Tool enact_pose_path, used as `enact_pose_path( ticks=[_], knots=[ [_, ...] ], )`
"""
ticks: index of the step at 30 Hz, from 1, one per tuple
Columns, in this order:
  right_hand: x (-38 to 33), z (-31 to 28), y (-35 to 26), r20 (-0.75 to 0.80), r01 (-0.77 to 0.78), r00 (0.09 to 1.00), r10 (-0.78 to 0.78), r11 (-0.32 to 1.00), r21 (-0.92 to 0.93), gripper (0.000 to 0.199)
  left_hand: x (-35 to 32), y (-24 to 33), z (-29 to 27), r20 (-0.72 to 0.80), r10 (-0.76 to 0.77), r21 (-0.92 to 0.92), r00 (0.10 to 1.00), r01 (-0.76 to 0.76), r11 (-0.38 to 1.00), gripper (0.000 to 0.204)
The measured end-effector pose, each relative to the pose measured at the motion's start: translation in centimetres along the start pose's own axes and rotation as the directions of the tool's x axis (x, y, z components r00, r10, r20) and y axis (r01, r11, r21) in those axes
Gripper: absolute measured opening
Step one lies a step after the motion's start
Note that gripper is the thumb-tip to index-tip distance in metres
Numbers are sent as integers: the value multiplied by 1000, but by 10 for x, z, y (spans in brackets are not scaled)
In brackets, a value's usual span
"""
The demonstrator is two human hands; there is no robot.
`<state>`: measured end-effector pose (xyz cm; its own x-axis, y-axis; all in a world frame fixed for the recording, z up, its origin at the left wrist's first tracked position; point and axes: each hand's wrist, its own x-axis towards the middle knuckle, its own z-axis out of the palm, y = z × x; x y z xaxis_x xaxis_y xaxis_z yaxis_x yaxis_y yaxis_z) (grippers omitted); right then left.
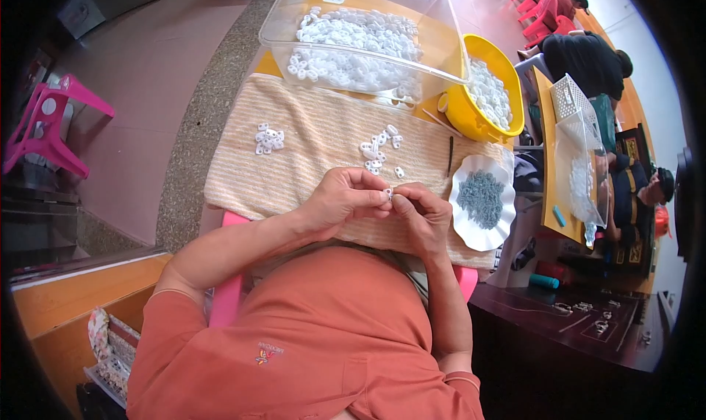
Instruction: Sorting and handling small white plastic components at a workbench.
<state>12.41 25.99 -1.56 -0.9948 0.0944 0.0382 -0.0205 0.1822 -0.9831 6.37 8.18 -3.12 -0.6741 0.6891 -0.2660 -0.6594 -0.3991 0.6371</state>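
Note:
Both hands meet above a striped beige towel [290,177]. Between their fingertips is a small white plastic piece [389,193], partly covered by the fingers. My left hand [342,201] pinches it from the left with thumb and forefinger. My right hand [424,213] is closed on it from the other side. Just beyond lies a loose group of white oval pieces with holes [373,154]. Farther left on the towel is a small heap of similar pieces [269,139]. A white wavy-rimmed plate [502,225] of tiny grey-green parts [482,198] stands right of my right hand.
A clear plastic bin [441,49] of white pieces stands at the far side, beside a yellow basket [518,100] holding more. A thin dark stick [451,155] lies near the plate. Pink stool [55,126] at left; people [585,63] sit at tables on the right.

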Motion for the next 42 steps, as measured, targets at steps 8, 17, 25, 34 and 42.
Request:
enact_pose_path(
  ticks=[8, 17, 25, 34, 42],
  knots=[
    [11, -16, 1, 31, 15, 999, -11, 989, -149, 10, 0, 2, -1, -47, 14, -15, 999, -15, 1000, 14],
    [65, -21, -22, 7, 13, 1000, -11, 935, -354, 15, 1, 1, -3, -60, 39, -28, 997, -41, 999, 13],
    [113, -4, -2, 175, 266, 961, -215, 534, -802, 22, 2, 0, -4, -50, 45, -28, 998, -47, 999, 13],
    [116, -2, -8, 192, 234, 972, -134, 527, -817, 19, 1, 1, -3, -50, 39, -42, 998, -41, 998, 14],
    [87, -21, 0, 67, 194, 980, -186, 832, -520, 13, 0, 4, -3, -55, 36, -28, 998, -37, 999, 12]
  ],
)
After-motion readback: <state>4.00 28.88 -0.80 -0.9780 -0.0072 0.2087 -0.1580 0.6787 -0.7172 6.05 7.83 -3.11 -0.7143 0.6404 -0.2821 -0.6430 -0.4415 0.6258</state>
